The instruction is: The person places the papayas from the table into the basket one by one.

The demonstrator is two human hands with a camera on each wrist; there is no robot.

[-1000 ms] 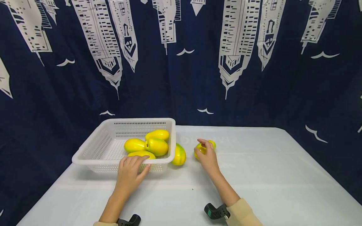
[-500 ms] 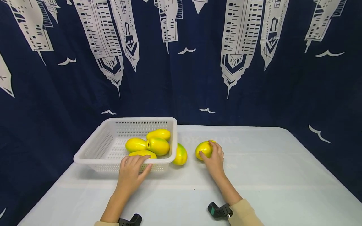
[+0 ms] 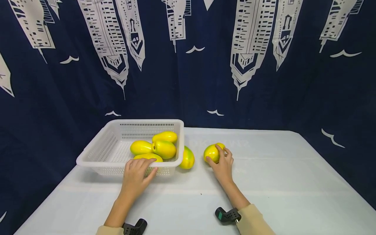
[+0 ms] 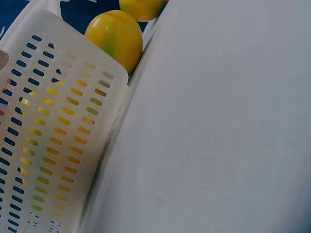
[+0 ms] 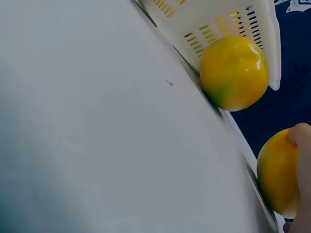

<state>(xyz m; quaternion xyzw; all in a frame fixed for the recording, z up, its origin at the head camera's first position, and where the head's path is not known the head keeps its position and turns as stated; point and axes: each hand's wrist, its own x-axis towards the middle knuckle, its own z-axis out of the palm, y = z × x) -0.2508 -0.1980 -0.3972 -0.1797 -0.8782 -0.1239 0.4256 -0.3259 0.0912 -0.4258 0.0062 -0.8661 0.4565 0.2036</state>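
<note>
My left hand (image 3: 135, 179) grips the near rim of a white perforated plastic basket (image 3: 101, 163), fingers over the edge and thumb outside. Several glossy yellow mangoes (image 3: 164, 149) lie inside, towards its right end. Right of the basket my right hand (image 3: 224, 166) holds a yellow-green mango (image 3: 211, 153) on the table, thumb on its near side and fingers round its right side. Between this fruit and the basket sits another mango (image 3: 188, 158), partly hidden by the basket wall. In the right wrist view the thumb (image 5: 303, 141) touches the held mango (image 5: 278, 174).
A white-covered table (image 3: 288, 176) carries everything and stretches away to the right and front. Behind it hangs a dark blue curtain (image 3: 199, 81) with white building prints. Black wrist cameras (image 3: 227, 215) sit on both forearms.
My right hand has moved from above the mango to its right side and closed round it. The left hand stays on the basket rim; the basket has not visibly moved.
</note>
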